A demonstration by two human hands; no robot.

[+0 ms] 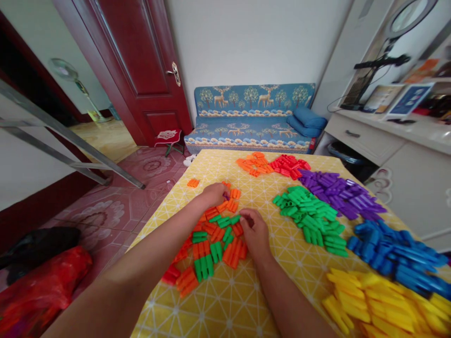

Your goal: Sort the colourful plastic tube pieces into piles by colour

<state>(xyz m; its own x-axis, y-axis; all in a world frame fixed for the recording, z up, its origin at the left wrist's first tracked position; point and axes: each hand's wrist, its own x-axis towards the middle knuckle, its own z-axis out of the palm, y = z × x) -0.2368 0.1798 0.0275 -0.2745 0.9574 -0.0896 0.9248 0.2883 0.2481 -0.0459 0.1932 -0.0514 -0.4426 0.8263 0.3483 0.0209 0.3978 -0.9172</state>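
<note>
A mixed heap of orange, green and red plastic pieces (211, 244) lies on the yellow patterned tablecloth (225, 300) in front of me. My left hand (213, 194) reaches to the far side of the heap, fingers curled over an orange piece with something purple at the fingertips. My right hand (255, 231) rests at the heap's right edge, fingers bent and pinched on a green piece (235, 219).
Sorted piles lie to the right: orange (254, 164), red (289, 165), purple (340, 193), green (312, 215), blue (398, 253), yellow (380, 305). A single orange piece (192, 183) lies near the table's left edge. Beyond are a blue sofa (252, 122), a red door, white cabinets.
</note>
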